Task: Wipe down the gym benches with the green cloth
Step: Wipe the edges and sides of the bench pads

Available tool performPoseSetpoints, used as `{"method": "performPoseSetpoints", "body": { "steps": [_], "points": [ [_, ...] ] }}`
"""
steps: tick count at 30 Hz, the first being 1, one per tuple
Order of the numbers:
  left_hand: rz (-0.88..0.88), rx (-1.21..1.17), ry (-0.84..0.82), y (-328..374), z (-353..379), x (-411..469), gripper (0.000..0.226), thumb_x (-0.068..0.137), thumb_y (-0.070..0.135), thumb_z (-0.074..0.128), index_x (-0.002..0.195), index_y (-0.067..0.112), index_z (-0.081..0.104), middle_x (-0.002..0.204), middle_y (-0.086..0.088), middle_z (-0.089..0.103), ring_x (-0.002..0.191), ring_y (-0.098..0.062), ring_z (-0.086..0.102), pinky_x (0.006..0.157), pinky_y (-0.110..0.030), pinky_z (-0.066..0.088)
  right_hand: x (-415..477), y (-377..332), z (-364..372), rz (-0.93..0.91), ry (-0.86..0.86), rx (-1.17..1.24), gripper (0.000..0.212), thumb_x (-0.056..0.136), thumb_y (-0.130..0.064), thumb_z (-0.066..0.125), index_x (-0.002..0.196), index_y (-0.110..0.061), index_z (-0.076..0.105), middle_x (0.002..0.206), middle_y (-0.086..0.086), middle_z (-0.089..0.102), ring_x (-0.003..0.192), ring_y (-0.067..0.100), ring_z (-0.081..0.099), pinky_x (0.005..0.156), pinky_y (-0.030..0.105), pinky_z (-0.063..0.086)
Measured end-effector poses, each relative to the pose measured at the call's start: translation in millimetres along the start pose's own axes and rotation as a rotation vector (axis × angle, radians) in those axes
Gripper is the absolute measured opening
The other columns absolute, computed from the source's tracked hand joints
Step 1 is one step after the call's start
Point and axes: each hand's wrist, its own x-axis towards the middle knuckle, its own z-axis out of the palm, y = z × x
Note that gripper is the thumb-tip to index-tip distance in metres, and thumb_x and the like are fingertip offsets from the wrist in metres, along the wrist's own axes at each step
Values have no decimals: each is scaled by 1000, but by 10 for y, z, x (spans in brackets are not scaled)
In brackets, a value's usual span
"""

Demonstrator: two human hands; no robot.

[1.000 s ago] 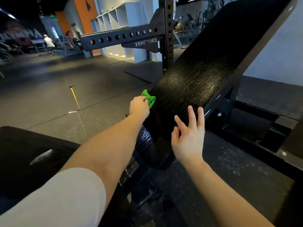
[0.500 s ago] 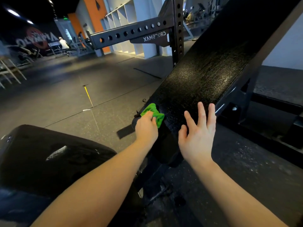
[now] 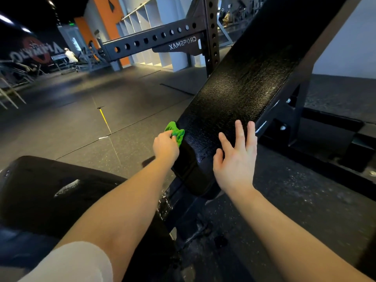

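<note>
Seat pad (image 3: 50,190) low left, pale streak on it. Left hand (image 3: 165,146): grip closed on the bunched green cloth (image 3: 176,132), which is pressed to the left edge of the inclined back pad (image 3: 234,94). Over the last second the cloth slid down that edge and is now near the lower corner. Pad face glistens, likely damp. Right hand (image 3: 236,163): grip open, fingers spread over the pad's lower end, unchanged; contact unclear. Judgement: edge pass nearly finished, seat pad probably still to do.
</note>
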Motion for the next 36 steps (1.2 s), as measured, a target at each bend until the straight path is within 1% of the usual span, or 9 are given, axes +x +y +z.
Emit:
{"method": "performPoseSetpoints", "body": {
  "steps": [8,12,17,21,23,26,29,32,36],
  "points": [
    [293,52,-34,58,-298,-1348,23,99,24,58,117,18,70,106,-6,74,99,-30,67,84,-39,49,-238,65,-197,23,-95,163,47,99,-11,56,145,-4,53,169,20,6,153,44,9,121,55,25],
    [490,-50,-73,237,-269,-1660,32,98,21,63,129,17,67,134,1,66,123,-14,60,105,-30,45,-250,193,-275,0,-128,250,46,100,0,48,145,-5,53,171,11,6,154,37,11,122,46,23],
    [526,-95,-77,262,-173,-1516,36,100,17,60,136,13,63,143,-3,59,134,-16,53,113,-31,38,-198,256,-328,-34,-130,252,44,98,3,50,140,-7,61,170,8,12,152,34,17,119,33,22],
    [371,-169,-49,449,-109,-1206,38,103,16,55,139,11,60,145,-6,57,134,-22,53,113,-34,39,-192,163,-386,7,-142,240,44,99,1,50,140,-10,61,170,3,13,153,29,16,108,13,21],
    [331,-181,-39,504,-92,-1192,38,103,18,54,140,11,59,144,-5,59,133,-22,53,113,-35,40,-197,150,-412,14,-147,239,46,98,1,50,142,-11,60,170,3,12,154,28,14,105,14,24],
    [455,-171,-26,432,-131,-1491,37,100,20,59,136,13,63,142,-2,60,133,-17,54,111,-31,40,-211,172,-422,16,-171,256,49,98,2,45,144,-9,57,171,3,9,154,28,11,108,3,9],
    [617,-124,-70,216,-173,-1802,37,96,20,65,132,14,67,144,2,58,134,-10,52,112,-27,39,-230,185,-423,29,-191,278,52,95,5,42,144,-6,55,171,3,8,155,29,10,111,3,0],
    [602,-174,-84,41,-173,-1819,37,96,16,66,133,15,66,144,6,57,135,-6,50,114,-25,37,-264,109,-423,61,-194,274,51,96,5,45,145,-5,54,171,5,8,156,29,7,112,3,-1],
    [470,-209,-45,0,-128,-1533,37,98,16,62,136,16,64,139,1,62,130,-12,56,112,-27,40,-355,-6,-351,42,-219,225,49,98,-5,51,147,-4,52,171,10,7,157,30,-1,126,34,8]
  ]
}}
